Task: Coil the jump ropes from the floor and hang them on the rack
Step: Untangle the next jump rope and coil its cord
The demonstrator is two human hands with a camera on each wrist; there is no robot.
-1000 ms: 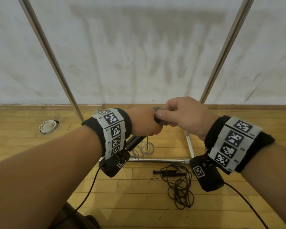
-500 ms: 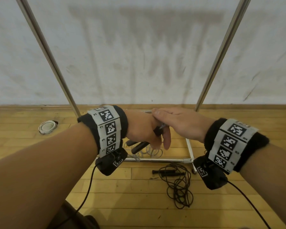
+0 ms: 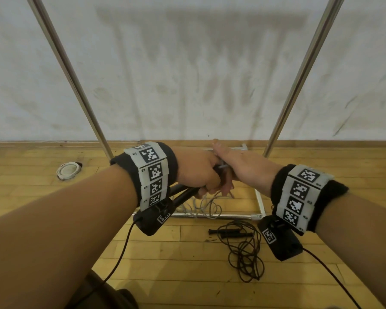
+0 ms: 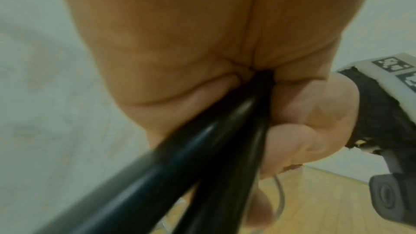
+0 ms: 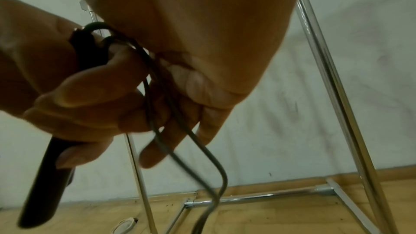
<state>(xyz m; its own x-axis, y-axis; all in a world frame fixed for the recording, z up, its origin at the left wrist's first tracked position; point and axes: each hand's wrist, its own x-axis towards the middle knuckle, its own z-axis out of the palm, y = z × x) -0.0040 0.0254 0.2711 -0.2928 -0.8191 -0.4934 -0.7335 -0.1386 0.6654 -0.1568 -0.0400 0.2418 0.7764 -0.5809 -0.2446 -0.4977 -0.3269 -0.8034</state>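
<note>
My left hand (image 3: 198, 175) grips the two black handles (image 3: 183, 195) of a jump rope side by side; the left wrist view shows them (image 4: 180, 149) running out of the fist. Grey cord (image 3: 207, 206) hangs below in loose loops. My right hand (image 3: 227, 181) lies against the left, fingers (image 5: 180, 136) pointing down and nearly straight. The cord (image 5: 216, 166) comes off the handle tops and runs down across those fingers. A second, black jump rope (image 3: 243, 253) lies tangled on the floor in front of the rack, its handles (image 3: 230, 233) together.
The chrome rack has two slanted uprights (image 3: 76, 85) (image 3: 303, 70) and a base bar (image 3: 239, 216) on the wooden floor near a white wall. A white round object (image 3: 67, 170) lies on the floor at left. Camera cables trail from both wrists.
My right hand went from a fist at the handle tops to a flat hand with fingers down alongside the left. Both hands dropped lower and the handles tilted more level.
</note>
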